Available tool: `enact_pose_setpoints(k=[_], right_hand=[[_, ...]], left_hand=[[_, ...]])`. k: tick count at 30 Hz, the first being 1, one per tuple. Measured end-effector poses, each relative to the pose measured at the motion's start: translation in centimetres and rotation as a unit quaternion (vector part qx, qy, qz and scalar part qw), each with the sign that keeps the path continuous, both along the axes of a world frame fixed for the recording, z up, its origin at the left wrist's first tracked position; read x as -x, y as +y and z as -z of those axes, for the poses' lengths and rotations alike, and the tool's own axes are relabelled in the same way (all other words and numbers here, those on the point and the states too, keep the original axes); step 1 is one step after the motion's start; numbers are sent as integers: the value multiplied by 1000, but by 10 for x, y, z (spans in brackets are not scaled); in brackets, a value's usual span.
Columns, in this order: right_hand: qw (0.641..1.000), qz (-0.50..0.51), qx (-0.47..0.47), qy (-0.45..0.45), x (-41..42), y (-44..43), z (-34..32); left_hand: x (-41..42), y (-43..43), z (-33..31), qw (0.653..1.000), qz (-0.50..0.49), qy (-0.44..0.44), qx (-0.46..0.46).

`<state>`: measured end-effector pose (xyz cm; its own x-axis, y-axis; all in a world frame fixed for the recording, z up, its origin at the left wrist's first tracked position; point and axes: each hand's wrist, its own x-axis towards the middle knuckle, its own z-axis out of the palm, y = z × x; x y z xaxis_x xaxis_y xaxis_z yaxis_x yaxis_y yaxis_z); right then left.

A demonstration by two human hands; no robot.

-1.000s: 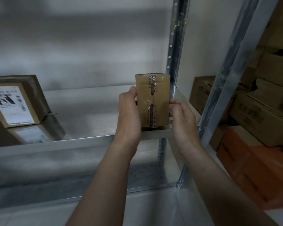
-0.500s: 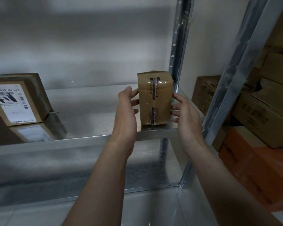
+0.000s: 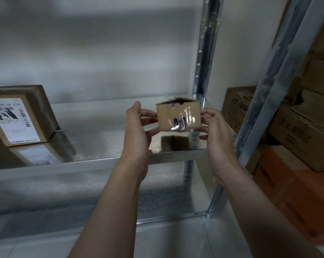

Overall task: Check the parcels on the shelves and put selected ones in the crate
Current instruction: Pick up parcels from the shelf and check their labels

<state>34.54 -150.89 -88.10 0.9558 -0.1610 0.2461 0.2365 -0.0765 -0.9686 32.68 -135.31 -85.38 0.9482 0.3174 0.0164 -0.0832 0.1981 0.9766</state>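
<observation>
A small cardboard box [image 3: 178,116] is held just above the shelf [image 3: 101,127], near its right front corner, clear of the metal, with its dark reflection lying below it. The left hand [image 3: 138,131] grasps the box's left side with lightly bent fingers while the thumb stands up, apart from it. The right hand [image 3: 215,138] grasps the right side, thumb at the top edge and fingers lower. The fingertips behind the box are hidden. Glossy tape glares on the box's front, so its purple print cannot be read, and a flap at the top looks slightly raised. At the shelf's left end a labelled parcel [image 3: 17,116] leans back, cut off by the picture's edge, its label text blurred. Right of the post [image 3: 206,53], stacked cartons [image 3: 306,127] sit dim and partly hidden.
</observation>
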Motion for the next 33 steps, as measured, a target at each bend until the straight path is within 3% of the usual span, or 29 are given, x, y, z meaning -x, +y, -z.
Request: enact_pose_setpoints(k=[14,33], right_hand=[[997,-74,29,5,-8,-11,17],[999,-45,8,-1,-2,18,1]], left_hand=[[-14,17,10,999,32,-11,-4],[-9,28,2,999,50,2,0]])
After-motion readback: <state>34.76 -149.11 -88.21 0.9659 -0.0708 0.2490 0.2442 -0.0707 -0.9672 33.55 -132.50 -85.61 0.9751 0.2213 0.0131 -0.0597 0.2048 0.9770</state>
